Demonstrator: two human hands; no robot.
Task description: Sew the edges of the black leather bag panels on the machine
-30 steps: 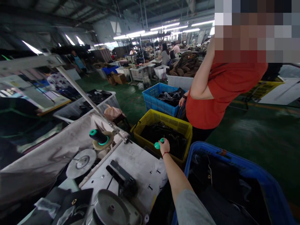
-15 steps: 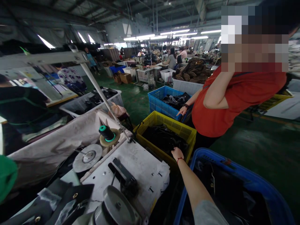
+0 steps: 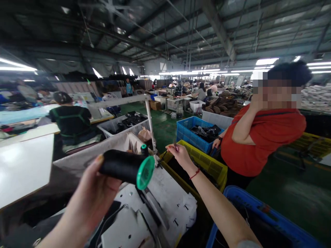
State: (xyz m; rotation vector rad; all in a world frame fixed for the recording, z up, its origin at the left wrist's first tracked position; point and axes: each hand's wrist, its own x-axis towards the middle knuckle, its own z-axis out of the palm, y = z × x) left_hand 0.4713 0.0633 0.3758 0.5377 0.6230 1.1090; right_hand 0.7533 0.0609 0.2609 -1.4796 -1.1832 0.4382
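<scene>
A large spool of black thread [image 3: 120,167] with a green base lies tilted sideways in the air, its base facing right. My left hand [image 3: 94,191] is wrapped round it from below and behind. My right hand [image 3: 181,155] is closed in a pinch above the yellow crate [image 3: 204,156]; a small dark thing shows at its fingers, too small to name. Between the hands, a smaller black spool with a green top [image 3: 144,149] stands by the white post [image 3: 150,120]. Below them lies the white machine table [image 3: 165,189], with part of a sewing machine [image 3: 124,224] in front.
A person in a red top [image 3: 266,137] stands close by on the right. Blue crates [image 3: 190,132] with black pieces stand around the yellow one. At left are a white tabletop [image 3: 26,165] and a seated person in dark clothes [image 3: 72,119].
My left hand has come into view with the large spool. My right hand has risen and moved left from the yellow crate. The view has tilted up, and the person in red has lowered an arm.
</scene>
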